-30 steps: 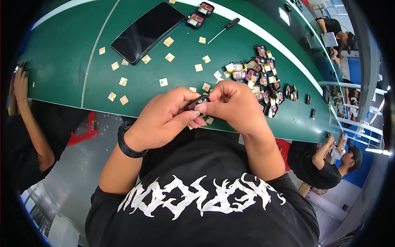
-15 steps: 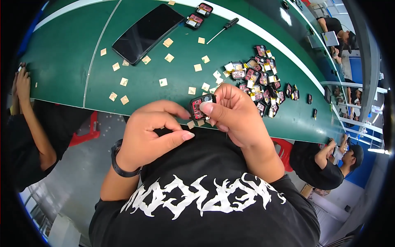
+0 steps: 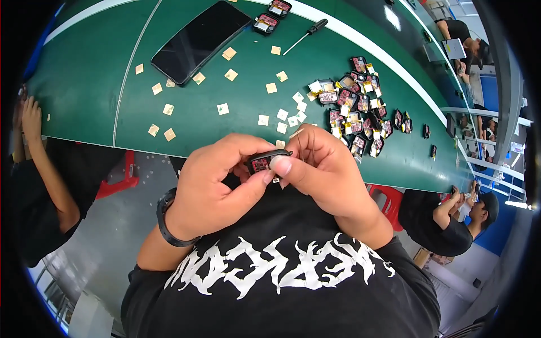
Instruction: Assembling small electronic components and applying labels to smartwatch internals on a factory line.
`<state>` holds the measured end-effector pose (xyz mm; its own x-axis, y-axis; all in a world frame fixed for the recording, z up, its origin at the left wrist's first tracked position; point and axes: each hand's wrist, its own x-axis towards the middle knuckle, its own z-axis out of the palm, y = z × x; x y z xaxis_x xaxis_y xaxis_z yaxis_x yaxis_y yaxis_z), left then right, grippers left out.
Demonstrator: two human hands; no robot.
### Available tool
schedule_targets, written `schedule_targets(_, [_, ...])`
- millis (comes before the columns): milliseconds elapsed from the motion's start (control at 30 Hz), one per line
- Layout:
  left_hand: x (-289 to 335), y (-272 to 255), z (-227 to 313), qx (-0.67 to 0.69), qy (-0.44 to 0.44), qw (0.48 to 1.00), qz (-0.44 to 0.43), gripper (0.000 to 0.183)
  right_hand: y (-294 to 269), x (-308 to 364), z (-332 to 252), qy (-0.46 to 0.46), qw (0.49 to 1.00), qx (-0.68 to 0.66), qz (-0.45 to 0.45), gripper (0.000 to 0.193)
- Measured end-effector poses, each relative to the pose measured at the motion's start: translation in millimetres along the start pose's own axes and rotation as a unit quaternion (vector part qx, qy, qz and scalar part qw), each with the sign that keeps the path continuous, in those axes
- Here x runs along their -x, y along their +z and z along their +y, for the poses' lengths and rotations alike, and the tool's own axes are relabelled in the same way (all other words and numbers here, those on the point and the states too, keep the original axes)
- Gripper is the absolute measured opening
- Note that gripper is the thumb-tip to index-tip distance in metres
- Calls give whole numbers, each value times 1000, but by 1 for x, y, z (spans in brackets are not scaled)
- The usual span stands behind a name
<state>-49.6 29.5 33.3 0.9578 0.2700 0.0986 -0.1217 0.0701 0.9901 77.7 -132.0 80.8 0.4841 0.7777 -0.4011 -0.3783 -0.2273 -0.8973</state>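
Just past the table's near edge, a small black plastic case with a red circuit board is tilted between my two hands. My left hand, with a black wristband, grips its left side between thumb and fingers. The thumb of my right hand presses on its right end, fingers curled behind. A thin pale strip sticks up by the right fingertips; whether they hold it is unclear. A small white piece hangs below the case. Square cream pads lie scattered on the green table.
Right of my hands lies a heap of similar open cases with white battery pouches. Farther back are a large black phone, a screwdriver and two more cases. Other people sit at the left and right.
My left hand has moved right and closed on the case, which was in my right hand alone. The case has tipped flatter and shifted slightly down and left.
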Motion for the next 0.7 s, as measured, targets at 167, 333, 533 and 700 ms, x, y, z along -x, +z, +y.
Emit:
schedule_targets(167, [1, -1, 6, 39, -43, 998, 20, 20, -4, 6, -2, 36, 999, -15, 8, 18])
schedule_targets(333, [3, 0, 14, 97, -99, 990, 26, 17, -3, 11, -4, 11, 1000, 14, -18, 17])
schedule_targets(533, [-3, -10, 21, 21, -15, 999, -30, 27, -4, 16, 6, -60, 998, 10, -20, 11])
schedule_targets(700, [-2, -11, 26, -25, 38, 998, -40, 29, -5, 15, 6, -108, 993, 30, -32, 10])
